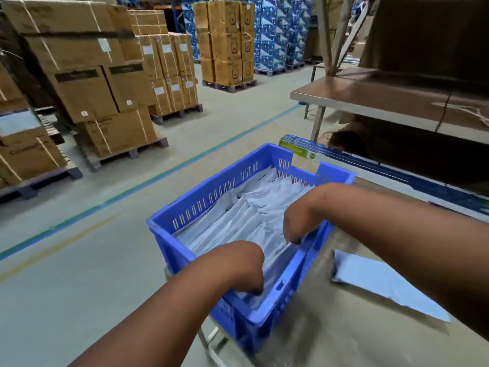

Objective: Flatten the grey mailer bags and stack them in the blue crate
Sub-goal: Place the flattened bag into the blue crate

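While palletised cardboard cartons (87, 83) stand well behind, the blue crate (185, 207) sits on the table (344, 340), one loose grey mailer bag (383, 282) beside it. Both hands reach inside: left hand (243, 268) and right hand (301, 218) curl fingertips onto the stacked mailer bags (246, 215); whether either grip pinches one, I cannot tell.

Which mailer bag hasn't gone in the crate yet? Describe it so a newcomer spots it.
Find the blue crate at the table's left edge. To its right, one grey mailer bag lies flat on the tabletop, under the right forearm. It alone is outside the crate.
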{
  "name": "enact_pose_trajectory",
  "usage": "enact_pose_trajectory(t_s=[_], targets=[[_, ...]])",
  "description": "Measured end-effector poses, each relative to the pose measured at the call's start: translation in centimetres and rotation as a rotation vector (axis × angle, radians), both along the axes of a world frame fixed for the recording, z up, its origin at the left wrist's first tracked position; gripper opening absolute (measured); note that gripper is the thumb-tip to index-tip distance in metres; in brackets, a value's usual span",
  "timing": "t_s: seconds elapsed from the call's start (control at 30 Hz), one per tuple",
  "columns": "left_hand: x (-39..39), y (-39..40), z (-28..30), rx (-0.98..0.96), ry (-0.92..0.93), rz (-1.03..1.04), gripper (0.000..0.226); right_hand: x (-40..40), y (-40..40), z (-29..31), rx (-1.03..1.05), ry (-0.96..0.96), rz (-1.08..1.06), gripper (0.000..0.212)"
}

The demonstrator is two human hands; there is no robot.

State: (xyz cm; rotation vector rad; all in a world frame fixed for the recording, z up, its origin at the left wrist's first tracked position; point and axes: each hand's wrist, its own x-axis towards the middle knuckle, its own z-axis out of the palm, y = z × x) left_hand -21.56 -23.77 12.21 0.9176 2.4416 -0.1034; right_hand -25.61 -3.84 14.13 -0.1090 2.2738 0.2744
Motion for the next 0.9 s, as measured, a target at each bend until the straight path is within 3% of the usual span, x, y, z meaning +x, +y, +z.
enact_pose_trajectory(t_s=[0.13, 0.27, 0.4, 0.53, 0.67, 0.77, 0.83, 0.9], targets=[[0.3, 1.1, -1.4, -0.113, -0.044, -0.076, 0.011, -0.9, -1.2, -3.1, 0.124, -0.079, 0.076, 0.027], [0.7, 2.5, -2.6, -0.249, -0.034, -0.191, 0.016, -1.6, -2.3, -5.2, 0.205, -0.188, 0.112, 0.033], [0.2, 3.1, -3.4, -0.34, -0.091, -0.234, 0.014, -2.0, -2.2, -6.1, 0.181, -0.168, 0.144, 0.019], [-0.2, 2.8, -3.6, -0.416, -0.105, -0.181, 0.021, -1.1, -2.2, -4.9, 0.13, -0.016, 0.103, 0.021], [-0.7, 3.1, -3.8, -0.486, -0.116, -0.039, 0.016, 0.9, -0.8, -1.5, -0.073, 0.218, 0.071, 0.03], [-0.9, 2.2, -2.3, -0.211, 0.101, 0.155, 0.035, 3.2, 1.6, 0.0, -0.17, 0.435, -0.004, 0.034], [-0.8, 1.6, -0.7, -0.103, 0.236, 0.159, 0.052, 5.1, 3.9, 0.5, -0.193, 0.581, -0.067, 0.031], [-0.5, 1.8, 1.4, -0.04, 0.304, 0.139, 0.055, 7.7, 6.4, 1.1, -0.205, 0.724, -0.127, 0.029]])
